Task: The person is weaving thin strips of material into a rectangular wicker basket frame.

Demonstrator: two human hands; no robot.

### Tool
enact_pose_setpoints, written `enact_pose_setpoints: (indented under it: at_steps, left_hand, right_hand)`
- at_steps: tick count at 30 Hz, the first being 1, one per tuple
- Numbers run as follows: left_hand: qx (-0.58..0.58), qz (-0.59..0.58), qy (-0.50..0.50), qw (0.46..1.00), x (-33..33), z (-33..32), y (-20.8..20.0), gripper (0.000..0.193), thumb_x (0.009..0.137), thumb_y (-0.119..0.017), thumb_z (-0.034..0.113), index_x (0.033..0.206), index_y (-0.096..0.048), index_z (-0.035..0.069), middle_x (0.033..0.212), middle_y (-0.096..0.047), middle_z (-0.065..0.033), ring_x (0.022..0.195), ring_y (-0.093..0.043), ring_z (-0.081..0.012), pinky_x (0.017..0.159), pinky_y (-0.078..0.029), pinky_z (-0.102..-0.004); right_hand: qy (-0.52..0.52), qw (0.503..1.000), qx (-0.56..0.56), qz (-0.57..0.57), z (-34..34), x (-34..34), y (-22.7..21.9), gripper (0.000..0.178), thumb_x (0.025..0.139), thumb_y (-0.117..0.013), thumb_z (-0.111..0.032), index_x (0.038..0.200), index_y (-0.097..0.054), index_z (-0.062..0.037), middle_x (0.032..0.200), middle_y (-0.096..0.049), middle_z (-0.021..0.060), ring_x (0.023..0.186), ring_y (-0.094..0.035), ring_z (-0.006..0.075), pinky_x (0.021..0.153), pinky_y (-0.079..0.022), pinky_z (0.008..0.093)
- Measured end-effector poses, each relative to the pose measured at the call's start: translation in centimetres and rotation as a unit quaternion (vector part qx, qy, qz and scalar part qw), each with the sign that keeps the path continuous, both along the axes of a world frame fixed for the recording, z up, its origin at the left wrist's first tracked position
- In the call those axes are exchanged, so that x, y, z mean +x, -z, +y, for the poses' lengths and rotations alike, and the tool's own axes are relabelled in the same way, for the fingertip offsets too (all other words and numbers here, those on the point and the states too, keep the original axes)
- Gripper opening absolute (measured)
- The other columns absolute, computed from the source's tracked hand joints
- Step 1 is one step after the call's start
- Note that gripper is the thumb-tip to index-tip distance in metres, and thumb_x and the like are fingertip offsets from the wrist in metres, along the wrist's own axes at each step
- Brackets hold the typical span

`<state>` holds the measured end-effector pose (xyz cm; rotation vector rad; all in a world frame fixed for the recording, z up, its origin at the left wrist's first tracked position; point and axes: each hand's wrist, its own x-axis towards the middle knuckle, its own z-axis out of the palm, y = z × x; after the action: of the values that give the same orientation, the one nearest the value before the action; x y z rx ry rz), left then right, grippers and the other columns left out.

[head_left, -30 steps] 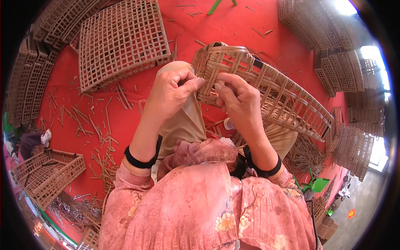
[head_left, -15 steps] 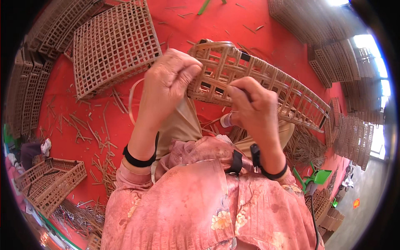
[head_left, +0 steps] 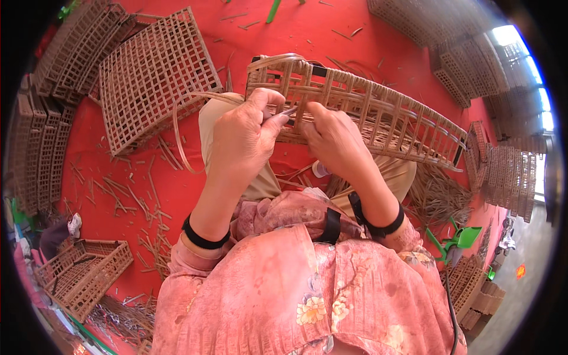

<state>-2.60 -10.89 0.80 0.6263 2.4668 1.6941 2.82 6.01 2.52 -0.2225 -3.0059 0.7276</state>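
Note:
A long, shallow woven cane basket [head_left: 387, 112] rests tilted across my lap, its slatted side facing me. My left hand [head_left: 245, 133] is closed at the basket's left end, pinching a thin cane strip between thumb and forefinger. From behind that hand a loose length of the cane strip [head_left: 176, 127] loops out to the left. My right hand [head_left: 338, 139] is closed just beside it, fingers pressed around an upright of the basket. The fingertips of both hands are close together; what lies between them is partly hidden.
A square woven panel [head_left: 157, 80] lies ahead on the left, near stacked baskets [head_left: 74, 50]. More stacks [head_left: 470, 65] stand at the right. Cane scraps [head_left: 151, 210] litter the red floor covering [head_left: 248, 47]. Another basket [head_left: 86, 272] is at lower left, a green plastic stool-like object [head_left: 464, 238] at right.
Both hands have come closer together, the right moving left to the basket's upright. The strip that stretched between them now bends out behind the left hand. The view has shifted slightly.

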Motion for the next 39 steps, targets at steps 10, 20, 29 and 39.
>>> enact_pose_setpoints:
  at_steps: [10,20,29,39]
  left_hand:
    - [-0.066,0.151,0.004,0.986,0.1,1.9,0.0,0.015,0.090,-0.072,0.008,0.104,-0.068,0.005,0.096,-0.065,-0.0059,0.075,-0.061,-0.0132,0.067,-0.051,-0.0285]
    - [0.098,-0.108,0.041,0.988,1.9,4.4,-0.4,0.016,0.093,-0.069,0.007,0.108,-0.067,0.002,0.081,-0.065,-0.0036,0.069,-0.059,-0.0114,0.064,-0.049,-0.0275]
    - [-0.019,-0.028,0.040,0.999,1.4,6.0,1.3,0.022,0.088,-0.073,0.009,0.107,-0.065,0.006,0.077,-0.066,-0.0072,0.070,-0.064,-0.0179,0.066,-0.051,-0.0322]
    - [0.097,0.109,0.200,0.969,2.1,9.2,0.1,0.011,0.092,-0.070,0.005,0.103,-0.070,0.003,0.093,-0.063,-0.0053,0.077,-0.058,-0.0107,0.065,-0.048,-0.0261]
  right_hand:
    - [0.034,0.993,-0.074,0.088,1.5,2.4,-0.9,0.021,0.091,-0.066,-0.022,0.083,-0.067,-0.0026,0.066,-0.064,0.0171,0.061,-0.066,0.0331,0.059,-0.051,0.0429]
    - [0.118,0.973,-0.189,0.060,5.2,6.0,-2.3,0.018,0.097,-0.062,-0.018,0.098,-0.069,-0.0016,0.071,-0.067,0.0167,0.063,-0.068,0.0265,0.060,-0.052,0.0375]
    - [0.003,0.998,-0.015,-0.061,6.3,2.3,0.1,0.025,0.092,-0.062,-0.028,0.090,-0.064,-0.0024,0.080,-0.069,0.0238,0.081,-0.068,0.0437,0.074,-0.053,0.0515]
    - [0.120,0.982,-0.138,0.036,9.2,9.8,-6.1,0.020,0.096,-0.063,-0.021,0.099,-0.072,-0.0041,0.071,-0.068,0.0149,0.065,-0.071,0.0253,0.060,-0.054,0.0356]
